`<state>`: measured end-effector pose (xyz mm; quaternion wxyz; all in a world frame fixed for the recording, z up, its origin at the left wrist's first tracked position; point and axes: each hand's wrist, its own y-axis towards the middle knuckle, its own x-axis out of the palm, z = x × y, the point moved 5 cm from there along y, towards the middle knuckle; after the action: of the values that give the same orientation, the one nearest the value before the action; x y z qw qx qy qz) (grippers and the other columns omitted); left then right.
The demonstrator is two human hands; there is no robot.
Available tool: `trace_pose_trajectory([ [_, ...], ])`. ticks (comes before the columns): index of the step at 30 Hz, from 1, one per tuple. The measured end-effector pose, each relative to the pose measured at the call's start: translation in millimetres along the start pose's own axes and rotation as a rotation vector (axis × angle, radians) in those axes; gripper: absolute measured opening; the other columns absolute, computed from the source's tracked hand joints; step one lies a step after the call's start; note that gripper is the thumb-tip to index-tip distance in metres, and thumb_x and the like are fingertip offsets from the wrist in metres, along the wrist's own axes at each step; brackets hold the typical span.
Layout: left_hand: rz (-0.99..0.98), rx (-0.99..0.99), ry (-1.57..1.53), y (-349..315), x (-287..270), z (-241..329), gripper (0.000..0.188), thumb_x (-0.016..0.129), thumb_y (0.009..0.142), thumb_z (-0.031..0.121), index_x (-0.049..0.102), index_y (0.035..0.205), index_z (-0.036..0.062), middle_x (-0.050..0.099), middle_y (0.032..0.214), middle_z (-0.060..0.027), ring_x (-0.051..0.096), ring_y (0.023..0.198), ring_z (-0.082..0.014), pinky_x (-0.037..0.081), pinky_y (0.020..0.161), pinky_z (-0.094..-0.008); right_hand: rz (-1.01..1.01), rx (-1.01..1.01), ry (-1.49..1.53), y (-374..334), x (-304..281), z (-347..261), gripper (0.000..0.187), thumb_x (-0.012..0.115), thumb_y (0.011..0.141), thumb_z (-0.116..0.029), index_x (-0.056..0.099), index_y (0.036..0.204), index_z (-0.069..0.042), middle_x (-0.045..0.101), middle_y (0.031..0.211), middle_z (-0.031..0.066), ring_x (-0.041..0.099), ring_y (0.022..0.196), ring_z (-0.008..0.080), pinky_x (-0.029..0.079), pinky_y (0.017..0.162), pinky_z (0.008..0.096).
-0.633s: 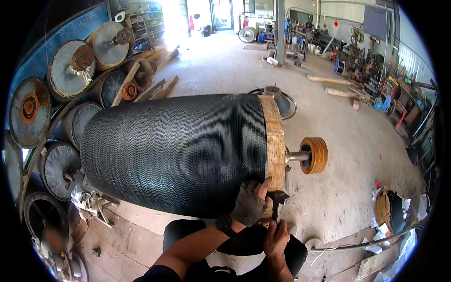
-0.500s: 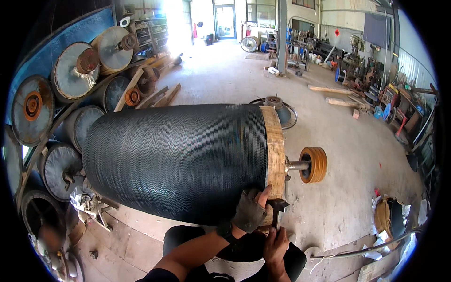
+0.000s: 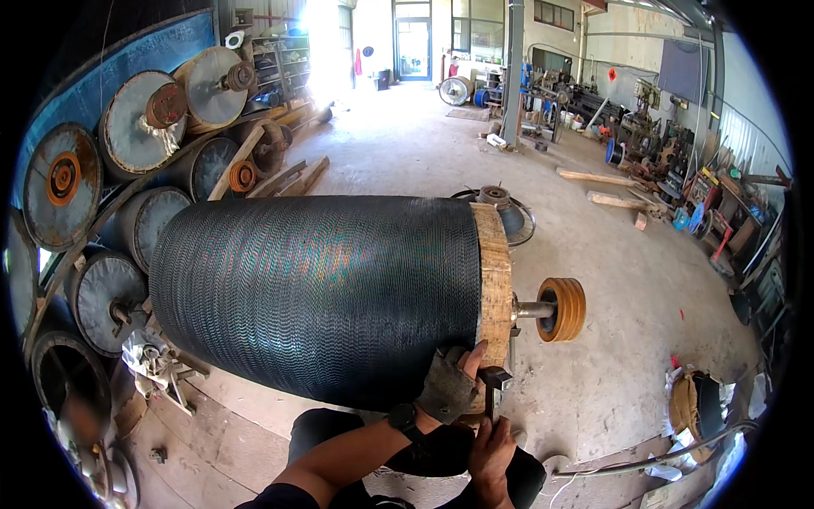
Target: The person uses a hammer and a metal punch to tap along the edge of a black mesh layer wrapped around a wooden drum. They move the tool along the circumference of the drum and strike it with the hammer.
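A large drum [image 3: 314, 293] with a dark, finely ridged surface lies crosswise before me, a pale wooden ring [image 3: 493, 280] around its right end. My left hand [image 3: 449, 386], in a grey glove that leaves the fingertips bare, rests at the near edge where the dark surface meets the wood. Its fingers are bent together, and whatever they pinch is hidden. Just right of it, my right hand [image 3: 492, 450] is closed around the handle of a hammer [image 3: 496, 378]. The dark hammer head is beside the wooden ring, close to my left fingers.
A shaft with an orange-brown grooved pulley [image 3: 561, 310] sticks out of the drum's right end. Several metal-ended rollers [image 3: 142, 123] are stacked at left. Wooden beams [image 3: 598, 178] lie on the floor at right, and a rag-covered stand [image 3: 148, 360] is at near left.
The view has shifted slightly. The hammer head has tilted a little, staying close to the wooden ring. My left hand keeps its place at the drum's edge.
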<state>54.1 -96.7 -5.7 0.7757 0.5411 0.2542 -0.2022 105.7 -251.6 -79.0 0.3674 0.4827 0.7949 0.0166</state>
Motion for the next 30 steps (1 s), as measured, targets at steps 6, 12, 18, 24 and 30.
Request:
trace_pose_trajectory([
  [6,0.038,0.011,0.032,-2.4,2.8,-0.1,0.074,0.071,0.076,0.013,0.044,0.143,-0.0023,0.061,0.100,-0.0146,0.057,0.092,-0.0329,0.044,0.084,-0.0471,0.012,-0.002,-0.049,0.7,-1.2,-5.0,0.024,0.058,0.101,-0.022,0.053,0.097,0.001,0.058,0.068,0.0268,0.058,0.063,0.0505,0.043,0.054,0.0543],
  [12,0.073,0.018,0.010,-0.1,-0.3,0.6,0.073,0.070,0.077,0.011,0.044,0.144,-0.0022,0.061,0.098,-0.0143,0.057,0.091,-0.0325,0.045,0.085,-0.0467,0.015,0.038,0.010,3.0,-4.1,-5.5,0.025,0.055,0.102,-0.022,0.052,0.095,0.001,0.059,0.071,0.0293,0.059,0.066,0.0522,0.042,0.055,0.0568],
  [18,0.048,0.011,0.010,-0.5,2.1,-1.0,0.072,0.070,0.077,0.012,0.044,0.143,-0.0025,0.061,0.097,-0.0144,0.057,0.091,-0.0324,0.045,0.086,-0.0465,-0.031,0.024,-0.040,5.7,-1.4,-4.5,0.026,0.055,0.102,-0.024,0.052,0.094,0.000,0.060,0.074,0.0303,0.060,0.069,0.0526,0.043,0.057,0.0568],
  [24,0.024,-0.011,0.017,-5.4,4.4,-3.7,0.062,0.066,0.084,0.021,0.050,0.139,-0.0032,0.063,0.103,-0.0160,0.057,0.090,-0.0350,0.045,0.086,-0.0479,-0.077,0.048,-0.022,5.5,-4.7,-15.2,0.024,0.055,0.102,-0.023,0.051,0.095,0.000,0.060,0.074,0.0288,0.060,0.068,0.0518,0.043,0.056,0.0572],
  [30,0.066,0.002,0.003,-1.6,5.4,-0.9,0.061,0.067,0.082,0.016,0.050,0.138,-0.0036,0.062,0.099,-0.0149,0.056,0.090,-0.0342,0.044,0.085,-0.0477,-0.015,-0.016,-0.038,3.4,-3.5,-5.1,0.022,0.058,0.100,-0.021,0.052,0.097,0.000,0.062,0.072,0.0270,0.061,0.066,0.0506,0.045,0.054,0.0561],
])
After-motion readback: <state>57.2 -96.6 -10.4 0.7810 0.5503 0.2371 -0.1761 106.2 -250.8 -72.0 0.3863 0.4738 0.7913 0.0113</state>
